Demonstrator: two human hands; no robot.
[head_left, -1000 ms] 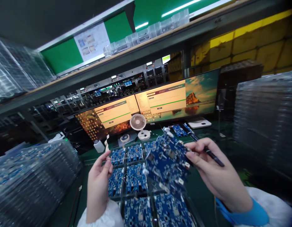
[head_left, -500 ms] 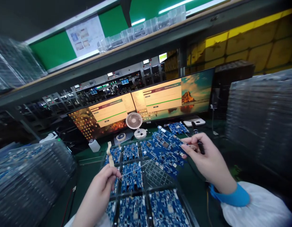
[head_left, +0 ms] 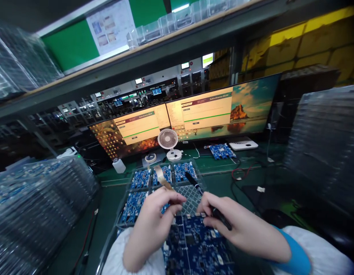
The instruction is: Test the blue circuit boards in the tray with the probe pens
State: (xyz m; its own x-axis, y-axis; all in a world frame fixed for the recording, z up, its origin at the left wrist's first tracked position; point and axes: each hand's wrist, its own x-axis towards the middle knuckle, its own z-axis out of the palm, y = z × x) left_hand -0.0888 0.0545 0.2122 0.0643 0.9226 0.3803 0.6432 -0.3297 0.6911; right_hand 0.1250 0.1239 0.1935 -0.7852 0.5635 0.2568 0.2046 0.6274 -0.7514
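Note:
My left hand [head_left: 154, 217] is closed in a pinch on a tan strip of tape [head_left: 161, 176] that sticks up above its fingers. My right hand [head_left: 234, 225] is closed round a black pen [head_left: 204, 198], whose tip points up and to the left. Both hands meet over a blue circuit board [head_left: 194, 244] lying low in the clear tray [head_left: 119, 217]. Several more blue boards [head_left: 141, 178] fill the tray's other cells, and one cell near the fingers shows bare mesh [head_left: 190, 194].
Two wide monitors [head_left: 194, 114] stand at the back behind a small white desk fan [head_left: 168, 140]. A roll of tape [head_left: 150, 157] and a white bottle [head_left: 119, 165] sit beside the fan. A loose blue board [head_left: 222, 151] lies at the back right. Tall stacks of clear trays [head_left: 36, 214] flank both sides.
My right hand brought the raised blue board down into the tray, close to me. My left hand swung right with the tape strip to meet it. The view tilted downward.

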